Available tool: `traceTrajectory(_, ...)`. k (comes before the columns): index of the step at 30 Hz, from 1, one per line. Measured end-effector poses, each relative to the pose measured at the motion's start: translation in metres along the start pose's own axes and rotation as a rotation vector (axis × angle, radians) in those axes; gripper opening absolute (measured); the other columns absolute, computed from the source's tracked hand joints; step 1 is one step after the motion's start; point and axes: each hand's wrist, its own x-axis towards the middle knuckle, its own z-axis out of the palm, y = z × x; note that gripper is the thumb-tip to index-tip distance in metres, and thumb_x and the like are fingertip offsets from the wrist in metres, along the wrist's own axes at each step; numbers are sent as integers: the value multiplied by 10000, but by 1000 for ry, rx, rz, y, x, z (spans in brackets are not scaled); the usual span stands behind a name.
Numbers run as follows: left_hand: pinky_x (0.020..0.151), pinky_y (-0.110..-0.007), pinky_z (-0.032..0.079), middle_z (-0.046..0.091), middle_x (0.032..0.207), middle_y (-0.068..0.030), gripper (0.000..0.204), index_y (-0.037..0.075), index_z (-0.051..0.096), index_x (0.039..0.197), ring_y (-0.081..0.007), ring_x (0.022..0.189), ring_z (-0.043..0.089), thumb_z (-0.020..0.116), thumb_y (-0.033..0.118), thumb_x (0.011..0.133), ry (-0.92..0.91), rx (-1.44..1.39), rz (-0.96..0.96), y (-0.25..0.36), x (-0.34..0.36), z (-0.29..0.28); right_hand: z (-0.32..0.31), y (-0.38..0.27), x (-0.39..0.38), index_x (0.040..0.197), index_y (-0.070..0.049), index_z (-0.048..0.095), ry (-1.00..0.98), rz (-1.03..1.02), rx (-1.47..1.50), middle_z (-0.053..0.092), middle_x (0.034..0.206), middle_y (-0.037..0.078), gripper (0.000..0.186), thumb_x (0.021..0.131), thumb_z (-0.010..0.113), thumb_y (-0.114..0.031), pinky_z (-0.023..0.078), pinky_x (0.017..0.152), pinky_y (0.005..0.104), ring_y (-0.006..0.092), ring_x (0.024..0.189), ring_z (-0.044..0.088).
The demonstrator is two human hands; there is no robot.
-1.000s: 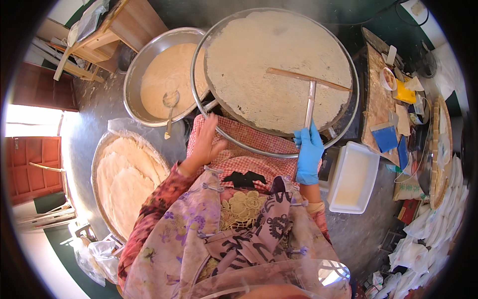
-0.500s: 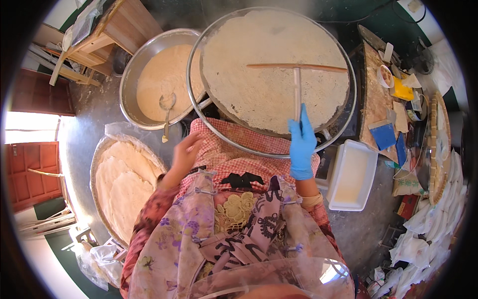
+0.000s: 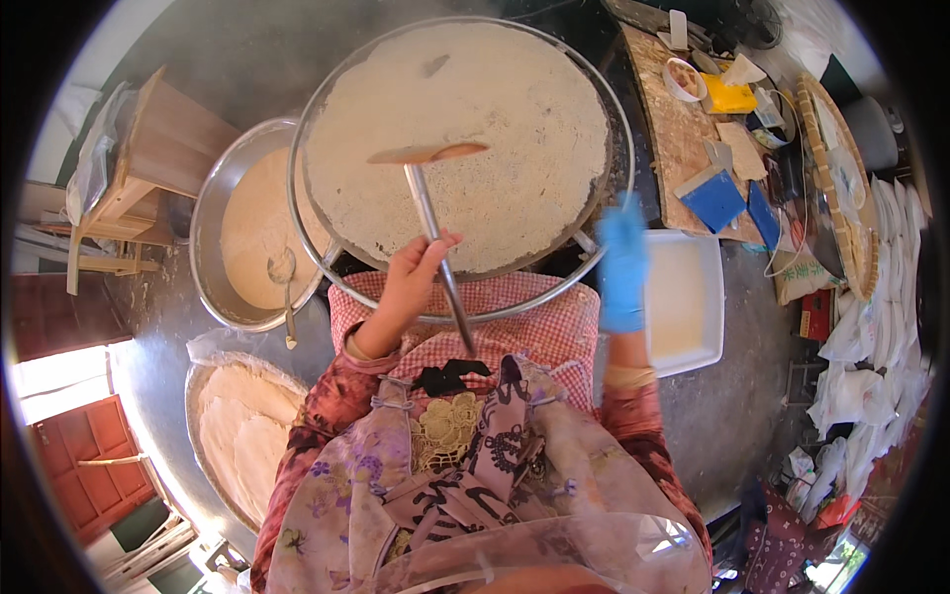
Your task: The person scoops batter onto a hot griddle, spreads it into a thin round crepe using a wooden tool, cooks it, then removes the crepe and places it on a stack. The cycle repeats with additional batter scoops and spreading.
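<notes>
Right hand (image 3: pixel 622 265), blue-gloved, near griddle ring's (image 3: pixel 290 178) right near edge: blurred; we cannot separate fingers. Spreader (image 3: pixel 423 198): blade blurred, handle partly covered by left hand (image 3: pixel 410 282). Basin (image 3: pixel 211 228): right rim hidden, we find, beneath ring's left edge. White tub (image 3: pixel 713 307): left edge partly behind right hand. Dough tray (image 3: pixel 192 416): right edge behind left sleeve (image 3: pixel 327 408). Bowl (image 3: pixel 693 97), toward table's (image 3: pixel 653 79) far edge: contents too small for us to identify. Clear visor (image 3: pixel 594 540): cut off by picture's lower edge.

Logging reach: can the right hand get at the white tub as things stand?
Probably yes: the blue-gloved right hand, though blurred, appears beside the white tub, whose top looks uncovered, with nothing visible between them. The left hand holds the spreader off to the left.
</notes>
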Motion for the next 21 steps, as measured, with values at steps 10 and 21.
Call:
traceTrajectory(10,927,-344,390,623,843,-47,246,17,554,1036,-226,1144,500,412,206,967,-226,-26,103,13,-13,-67,-242,-32,167,1175,62,522,756,-28,-1223,593,1136,182,618,795,642,-411,438,855,369,308,979,575)
traceTrajectory(21,773,-269,429,515,671,-2,329,-13,553,989,-157,766,550,446,295,949,79,-385,47,26,-6,-82,-186,-21,106,1285,-37,444,148,80,251,503,1261,96,514,855,625,-255,414,945,384,250,1129,484)
